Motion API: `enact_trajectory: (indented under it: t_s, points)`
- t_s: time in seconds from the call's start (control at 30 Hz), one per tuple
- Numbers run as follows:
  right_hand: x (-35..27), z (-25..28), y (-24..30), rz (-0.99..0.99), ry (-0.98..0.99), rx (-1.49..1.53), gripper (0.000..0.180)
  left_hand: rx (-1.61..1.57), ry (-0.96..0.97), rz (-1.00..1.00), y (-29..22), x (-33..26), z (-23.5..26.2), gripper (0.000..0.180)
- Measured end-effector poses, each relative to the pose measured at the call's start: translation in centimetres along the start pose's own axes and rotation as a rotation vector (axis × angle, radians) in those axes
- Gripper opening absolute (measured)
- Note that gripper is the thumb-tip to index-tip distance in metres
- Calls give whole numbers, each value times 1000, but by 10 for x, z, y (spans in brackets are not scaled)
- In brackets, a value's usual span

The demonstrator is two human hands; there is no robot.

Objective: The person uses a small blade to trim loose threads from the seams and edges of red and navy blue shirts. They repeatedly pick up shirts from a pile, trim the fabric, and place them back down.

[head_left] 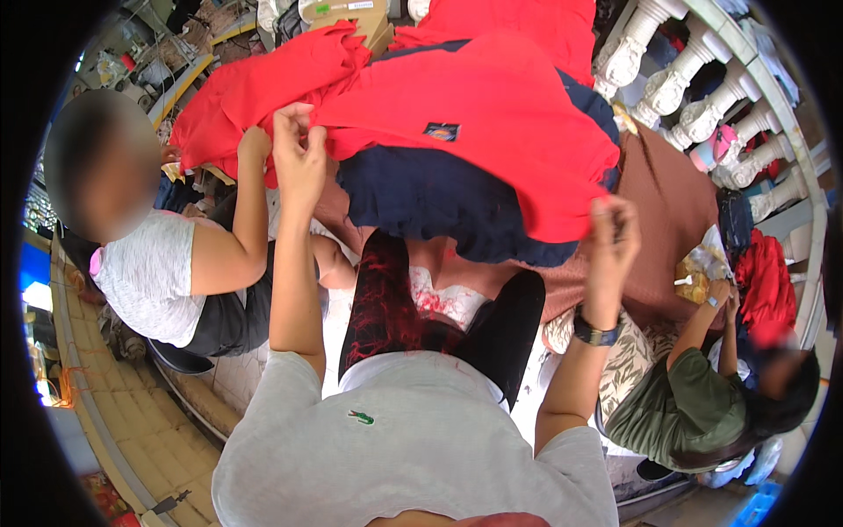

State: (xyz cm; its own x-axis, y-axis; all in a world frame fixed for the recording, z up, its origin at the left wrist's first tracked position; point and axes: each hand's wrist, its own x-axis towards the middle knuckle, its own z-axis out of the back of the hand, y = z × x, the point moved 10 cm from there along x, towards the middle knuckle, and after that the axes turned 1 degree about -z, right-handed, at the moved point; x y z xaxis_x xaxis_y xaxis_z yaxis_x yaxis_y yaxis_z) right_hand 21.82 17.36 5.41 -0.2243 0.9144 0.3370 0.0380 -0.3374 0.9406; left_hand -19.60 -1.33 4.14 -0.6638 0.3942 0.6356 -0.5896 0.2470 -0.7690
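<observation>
Red cloth spreads over partly hidden navy fabric, long axis slanting far left to near right, the left hand and right hand each in narrow grip, pinching its edge

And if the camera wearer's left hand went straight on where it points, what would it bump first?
Past the red panel it pinches, the left hand would probably meet the bunched red cloth just ahead, though how far below it lies is unclear.

There are two co-workers and one held garment.
</observation>
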Motion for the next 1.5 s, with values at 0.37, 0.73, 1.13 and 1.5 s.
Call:
enact_trajectory:
  t_s: [0.37, 0.73, 1.13, 1.5]
  points:
    - [188, -8, 23, -66, 157, 329, 31, -59, 177, 47, -24, 81, -63, 46]
    - [207, 6, -30, 11, -32, -90, 37, -47, 322, 257, 44, 60, -63, 49]
    - [105, 11, 4, 299, -181, -688, 32, 78, 296, -593, -122, -28, -111, 11]
    - [51, -29, -30, 315, -181, -392, 23, -186, 278, -448, -111, -86, -222, 7]
